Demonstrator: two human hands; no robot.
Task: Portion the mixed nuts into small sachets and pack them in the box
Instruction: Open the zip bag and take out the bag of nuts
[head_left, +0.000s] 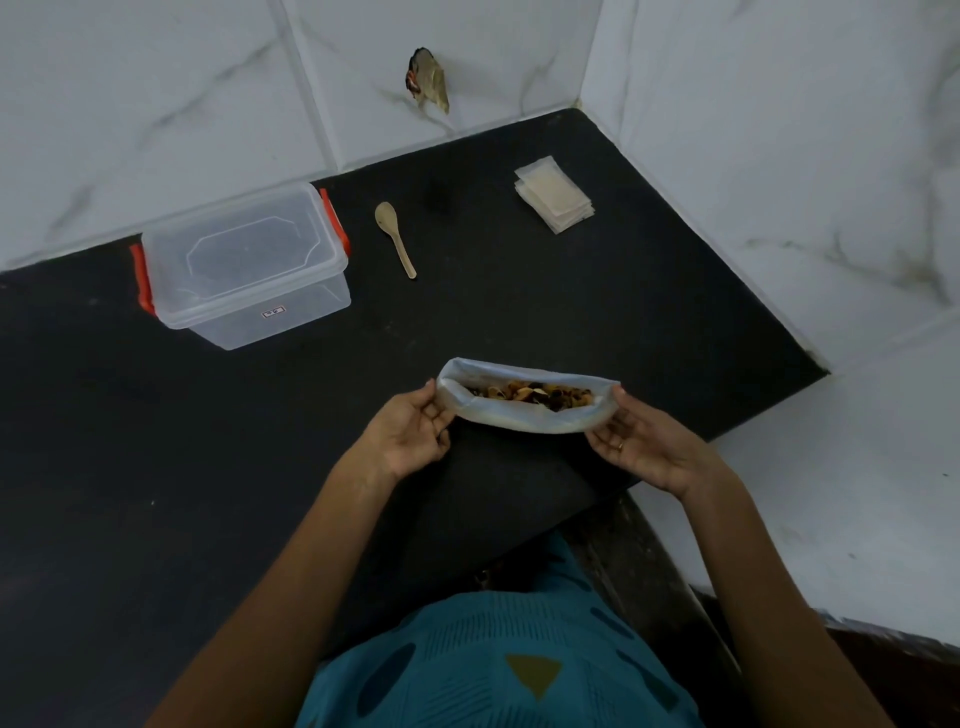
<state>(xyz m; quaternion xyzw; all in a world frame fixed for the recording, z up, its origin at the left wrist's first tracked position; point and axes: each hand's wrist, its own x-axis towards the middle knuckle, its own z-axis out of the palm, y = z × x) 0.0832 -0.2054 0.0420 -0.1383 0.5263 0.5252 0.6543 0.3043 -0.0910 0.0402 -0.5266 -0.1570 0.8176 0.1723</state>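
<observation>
A clear plastic bag of mixed nuts stands open on the black counter near its front edge. My left hand pinches the bag's left rim and my right hand pinches its right rim, stretching the mouth wide. Brown and dark nuts show inside. A small stack of empty clear sachets lies at the back right. A wooden spoon lies at the back middle. A clear box with red clips stands at the back left with its lid on.
White marble-look tiled walls close the counter at the back and on the right. A hole with debris marks the back wall. The counter's right edge steps inward near my right hand.
</observation>
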